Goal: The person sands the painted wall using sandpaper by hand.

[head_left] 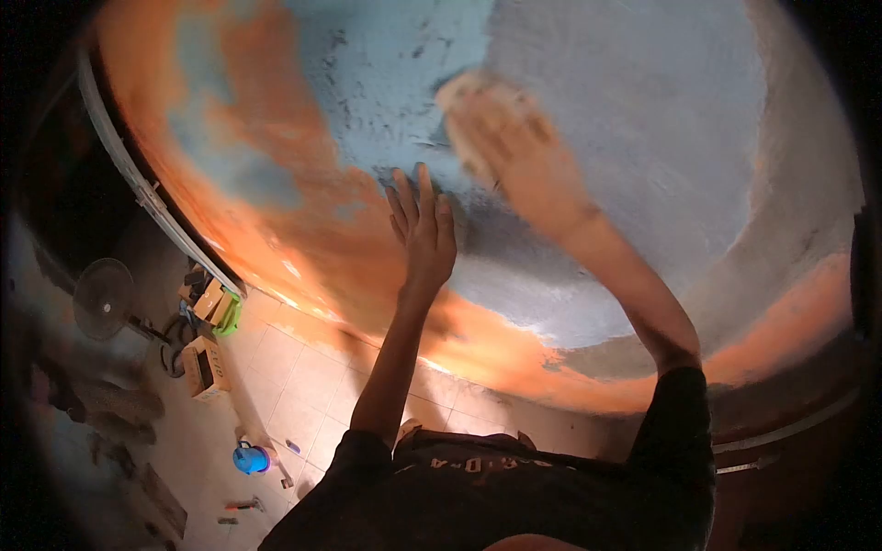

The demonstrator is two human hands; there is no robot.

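A large curved surface, patched in orange, light blue and grey, fills the upper view. My left hand lies on it with fingers spread, near the border of the blue and orange areas, holding nothing. Higher up and to the right, my right hand presses a pale, flat pad against the surface. The right hand is blurred, and the pad is partly hidden beneath its fingers.
Below left, a tiled floor holds a blue container, an open cardboard box, a green item and small tools. A round fan stands farther left. A curved metal rim borders the surface.
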